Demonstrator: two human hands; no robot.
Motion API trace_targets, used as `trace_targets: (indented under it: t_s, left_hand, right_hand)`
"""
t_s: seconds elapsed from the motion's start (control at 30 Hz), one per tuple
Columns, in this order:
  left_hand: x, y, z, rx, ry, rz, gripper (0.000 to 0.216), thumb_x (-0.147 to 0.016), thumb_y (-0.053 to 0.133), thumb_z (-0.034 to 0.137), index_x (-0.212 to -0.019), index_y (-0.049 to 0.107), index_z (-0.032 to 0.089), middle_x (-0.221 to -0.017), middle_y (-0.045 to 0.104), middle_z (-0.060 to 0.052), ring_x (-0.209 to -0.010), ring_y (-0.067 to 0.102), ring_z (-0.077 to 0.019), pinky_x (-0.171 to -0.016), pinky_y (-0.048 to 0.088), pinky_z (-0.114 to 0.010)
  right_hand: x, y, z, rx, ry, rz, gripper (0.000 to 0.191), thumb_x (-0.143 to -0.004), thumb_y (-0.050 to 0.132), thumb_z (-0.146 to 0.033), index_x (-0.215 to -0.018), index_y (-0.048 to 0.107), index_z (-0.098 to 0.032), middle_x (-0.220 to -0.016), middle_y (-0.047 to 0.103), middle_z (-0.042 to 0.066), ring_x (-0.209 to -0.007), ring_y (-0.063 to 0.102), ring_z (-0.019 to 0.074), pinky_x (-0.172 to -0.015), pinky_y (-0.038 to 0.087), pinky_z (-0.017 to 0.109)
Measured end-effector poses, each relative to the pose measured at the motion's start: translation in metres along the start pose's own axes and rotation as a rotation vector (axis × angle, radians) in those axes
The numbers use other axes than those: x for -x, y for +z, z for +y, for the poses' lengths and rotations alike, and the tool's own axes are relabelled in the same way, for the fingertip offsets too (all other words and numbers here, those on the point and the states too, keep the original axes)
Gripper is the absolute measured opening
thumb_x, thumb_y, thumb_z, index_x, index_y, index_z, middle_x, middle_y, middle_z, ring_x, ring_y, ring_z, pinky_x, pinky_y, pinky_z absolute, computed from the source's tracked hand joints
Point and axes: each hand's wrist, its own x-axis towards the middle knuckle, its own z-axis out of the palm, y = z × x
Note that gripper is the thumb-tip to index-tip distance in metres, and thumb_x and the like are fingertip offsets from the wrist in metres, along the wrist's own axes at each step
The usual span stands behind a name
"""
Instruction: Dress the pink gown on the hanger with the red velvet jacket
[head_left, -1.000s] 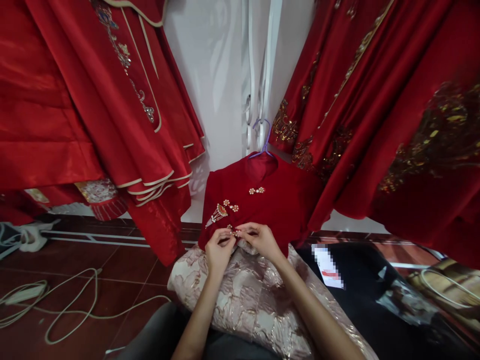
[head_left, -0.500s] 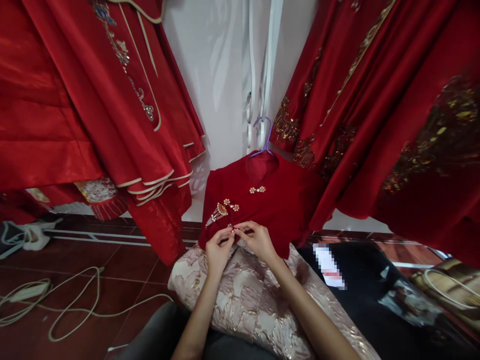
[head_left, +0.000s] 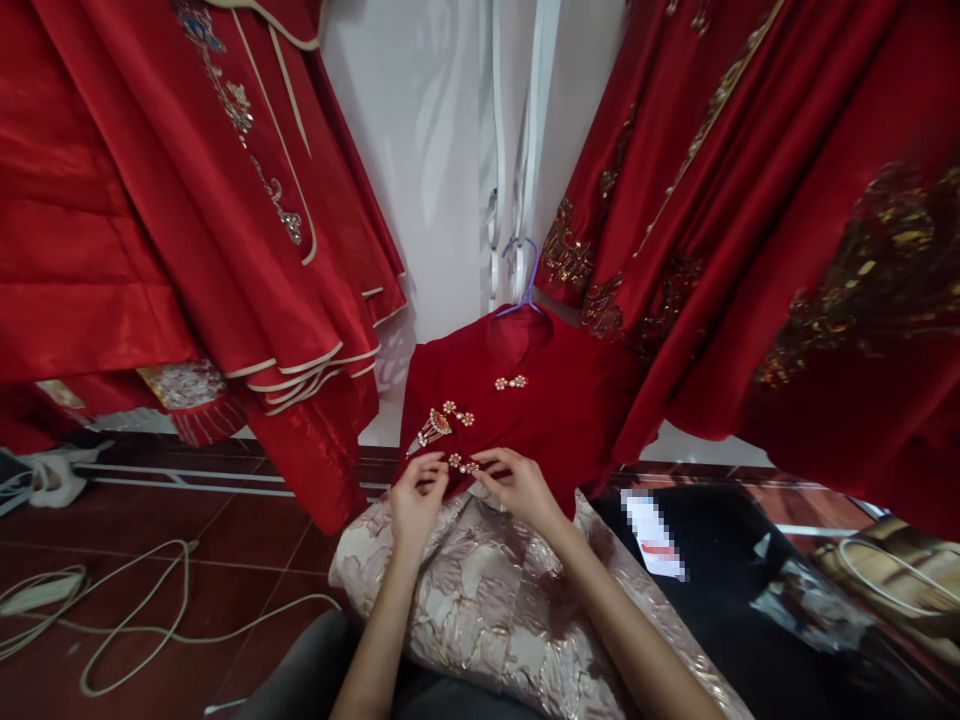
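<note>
A dark red velvet top point(head_left: 547, 420) hangs from a purple hanger point(head_left: 530, 295), with a pale pink brocade skirt point(head_left: 502, 610) below it. Flower-shaped beaded clasps run down its front. At the lowest clasp point(head_left: 463, 466), my right hand point(head_left: 521, 490) has thumb and forefinger closed around the right end. Just left of that clasp is my left hand point(head_left: 416, 505), its thumb and forefinger slightly apart by the cloth, with nothing visible between them. Higher up are another clasp point(head_left: 511, 383) and a tasselled brooch point(head_left: 433, 428).
Red garments point(head_left: 247, 250) hang on the left, and more with gold embroidery point(head_left: 765, 250) on the right. A white cable point(head_left: 176, 620) loops over the tiled floor. On a black surface at right lie a blurred-out white paper point(head_left: 654, 535) and a clear plastic bag point(head_left: 814, 605).
My left hand has drawn away to the left, and the lowest clasp now shows between the hands. My right hand stays at its right end. The view has shifted slightly.
</note>
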Motion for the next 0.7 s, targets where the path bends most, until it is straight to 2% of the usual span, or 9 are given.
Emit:
trace_targets:
  t_s: [0.07,0.13,0.2,0.23,0.3,0.4,0.53,0.7]
  left_hand:
    - [-0.003,-0.009,0.003,-0.026,0.024,0.189,0.031,-0.077,0.065,0.034,-0.102,0.066,0.016,-0.08,0.066,-0.003,-0.065,0.061,-0.0111,-0.06,0.053,-0.022]
    - [-0.006,-0.017,0.007,-0.035,0.041,0.341,0.03,-0.078,0.063,0.038,-0.099,0.066,0.016,-0.078,0.063,-0.002,-0.063,0.057,-0.0103,-0.058,0.052,-0.021]
    - [-0.007,-0.02,0.009,-0.054,0.059,0.383,0.026,-0.08,0.061,0.038,-0.093,0.065,0.016,-0.078,0.062,-0.002,-0.063,0.056,-0.0102,-0.057,0.051,-0.021]
    - [-0.006,-0.019,0.011,-0.074,0.075,0.354,0.024,-0.08,0.061,0.037,-0.092,0.065,0.017,-0.079,0.062,-0.002,-0.063,0.056,-0.0102,-0.057,0.05,-0.021]
    - [-0.002,-0.014,0.015,-0.143,0.129,0.21,0.019,-0.082,0.059,0.034,-0.089,0.065,0.018,-0.083,0.062,-0.003,-0.066,0.056,-0.0106,-0.059,0.05,-0.021]
    - [0.007,-0.002,0.02,-0.303,0.211,-0.015,0.013,-0.081,0.06,0.031,-0.085,0.067,0.021,-0.091,0.059,-0.004,-0.08,0.059,-0.0144,-0.066,0.053,-0.024]
    - [0.015,0.006,0.019,-0.421,0.24,-0.081,0.015,-0.079,0.063,0.029,-0.093,0.067,0.023,-0.097,0.055,-0.005,-0.094,0.056,-0.0192,-0.075,0.056,-0.03]
    - [0.011,0.003,0.005,-0.416,0.258,-0.169,0.023,-0.087,0.054,0.032,-0.105,0.068,0.027,-0.099,0.056,-0.007,-0.096,0.055,-0.0195,-0.076,0.056,-0.032]
  right_hand:
    - [0.003,-0.019,-0.005,0.043,0.028,0.017,0.021,-0.082,0.06,-0.03,-0.099,0.069,-0.021,-0.097,0.07,0.004,-0.075,0.068,0.0141,-0.063,0.055,0.024]
    - [0.006,-0.038,-0.014,0.069,0.051,0.048,0.02,-0.083,0.06,-0.032,-0.096,0.069,-0.021,-0.095,0.071,0.005,-0.074,0.067,0.0144,-0.063,0.054,0.025]
    - [0.008,-0.049,-0.025,0.067,0.068,0.076,0.021,-0.084,0.058,-0.035,-0.095,0.068,-0.02,-0.094,0.071,0.005,-0.075,0.067,0.0149,-0.064,0.054,0.025]
    - [0.009,-0.052,-0.031,0.061,0.077,0.08,0.021,-0.084,0.058,-0.036,-0.095,0.068,-0.02,-0.094,0.071,0.005,-0.077,0.067,0.015,-0.064,0.054,0.025]
    - [0.013,-0.05,-0.041,0.049,0.093,0.051,0.022,-0.084,0.058,-0.036,-0.096,0.067,-0.02,-0.094,0.07,0.005,-0.079,0.066,0.0149,-0.065,0.053,0.024]
    - [0.02,-0.037,-0.045,0.074,0.104,-0.079,0.028,-0.083,0.06,-0.034,-0.106,0.062,-0.019,-0.087,0.069,0.004,-0.074,0.064,0.0136,-0.065,0.051,0.024]
    - [0.025,-0.025,-0.03,0.196,0.106,-0.236,0.039,-0.08,0.064,-0.035,-0.114,0.056,-0.018,-0.078,0.064,0.001,-0.065,0.059,0.0125,-0.062,0.047,0.024]
    - [0.018,-0.021,-0.012,0.198,0.1,-0.214,0.036,-0.081,0.062,-0.034,-0.112,0.056,-0.017,-0.085,0.064,0.003,-0.069,0.059,0.0123,-0.067,0.047,0.025]
